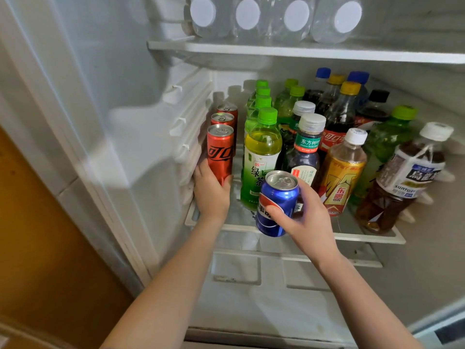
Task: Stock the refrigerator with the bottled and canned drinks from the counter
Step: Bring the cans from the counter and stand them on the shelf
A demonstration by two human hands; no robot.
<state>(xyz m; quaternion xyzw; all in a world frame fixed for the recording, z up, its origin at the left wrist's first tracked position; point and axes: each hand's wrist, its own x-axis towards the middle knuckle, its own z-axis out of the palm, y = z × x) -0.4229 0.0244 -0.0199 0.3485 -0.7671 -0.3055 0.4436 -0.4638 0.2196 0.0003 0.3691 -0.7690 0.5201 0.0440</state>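
My left hand grips the bottom of a red cola can standing at the front left of the glass shelf. Two more red cans stand in a row behind it. My right hand holds a blue cola can tilted just in front of the shelf's edge, before a green tea bottle. The shelf is packed with upright bottles: green-capped teas, dark colas, a yellow energy drink and a brown oolong tea.
Above, another shelf carries several clear water bottles lying with white caps toward me. The fridge's left wall with rail ribs is close beside the red cans. A lower compartment cover lies below the shelf.
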